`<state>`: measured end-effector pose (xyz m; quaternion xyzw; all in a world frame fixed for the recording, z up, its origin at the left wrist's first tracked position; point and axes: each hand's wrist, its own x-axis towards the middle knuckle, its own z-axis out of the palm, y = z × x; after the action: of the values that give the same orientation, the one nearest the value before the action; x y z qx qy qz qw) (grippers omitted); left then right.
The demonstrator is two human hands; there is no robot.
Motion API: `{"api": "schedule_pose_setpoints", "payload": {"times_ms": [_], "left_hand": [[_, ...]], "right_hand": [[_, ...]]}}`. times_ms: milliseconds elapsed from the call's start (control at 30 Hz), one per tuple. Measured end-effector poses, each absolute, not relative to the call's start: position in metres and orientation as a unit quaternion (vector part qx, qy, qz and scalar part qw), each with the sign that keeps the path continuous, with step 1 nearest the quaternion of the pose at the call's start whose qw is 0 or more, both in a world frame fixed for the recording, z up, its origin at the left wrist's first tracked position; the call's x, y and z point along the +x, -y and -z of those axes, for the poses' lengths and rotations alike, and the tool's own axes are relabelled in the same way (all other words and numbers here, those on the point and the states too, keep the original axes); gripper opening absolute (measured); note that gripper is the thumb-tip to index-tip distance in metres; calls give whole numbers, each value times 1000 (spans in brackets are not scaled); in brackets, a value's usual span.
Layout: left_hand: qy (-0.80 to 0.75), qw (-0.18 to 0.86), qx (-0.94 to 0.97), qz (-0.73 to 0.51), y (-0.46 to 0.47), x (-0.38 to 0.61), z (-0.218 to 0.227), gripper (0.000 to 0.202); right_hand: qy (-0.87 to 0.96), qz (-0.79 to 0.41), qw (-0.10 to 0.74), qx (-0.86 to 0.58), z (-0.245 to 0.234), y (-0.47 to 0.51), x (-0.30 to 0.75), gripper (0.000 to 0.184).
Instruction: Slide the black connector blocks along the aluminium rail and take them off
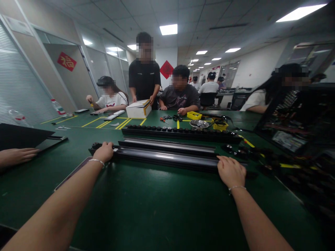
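Note:
A long dark bar with a shiny curved top (167,157) lies crosswise on the green table in front of me. My left hand (104,152) is closed around its left end. Around the right end my right hand (231,170) is wrapped, fingers over the top. Just behind lies a second long metal channel (167,144), parallel to the first. Farther back stretches a black rail (180,133) with a row of small black knob-like parts along it. The undersides of the bar and my thumbs are hidden.
A flat, dark-faced object (72,174) lies by my left forearm. At left, another person's hand (21,157) rests by a black panel (23,136). Beyond are a metal dish (199,124), a yellow tray (194,115) and a white box (138,109). Dark small parts (288,181) clutter the right.

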<state>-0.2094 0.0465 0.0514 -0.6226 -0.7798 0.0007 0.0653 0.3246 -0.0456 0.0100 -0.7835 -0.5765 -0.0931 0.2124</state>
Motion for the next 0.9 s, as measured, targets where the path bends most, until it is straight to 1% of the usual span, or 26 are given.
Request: {"api": "schedule_pose_setpoints", "payload": {"times_ms": [367, 633, 900], "left_hand": [[780, 66, -622, 14, -47, -207, -53, 40], [776, 63, -627, 15, -46, -204, -54, 40], [773, 63, -631, 16, -46, -205, -53, 39]], "right_hand": [[573, 114, 224, -780, -8, 44, 325, 41], [578, 88, 222, -780, -11, 46, 325, 44], [575, 91, 227, -781, -11, 47, 324, 43]]}}
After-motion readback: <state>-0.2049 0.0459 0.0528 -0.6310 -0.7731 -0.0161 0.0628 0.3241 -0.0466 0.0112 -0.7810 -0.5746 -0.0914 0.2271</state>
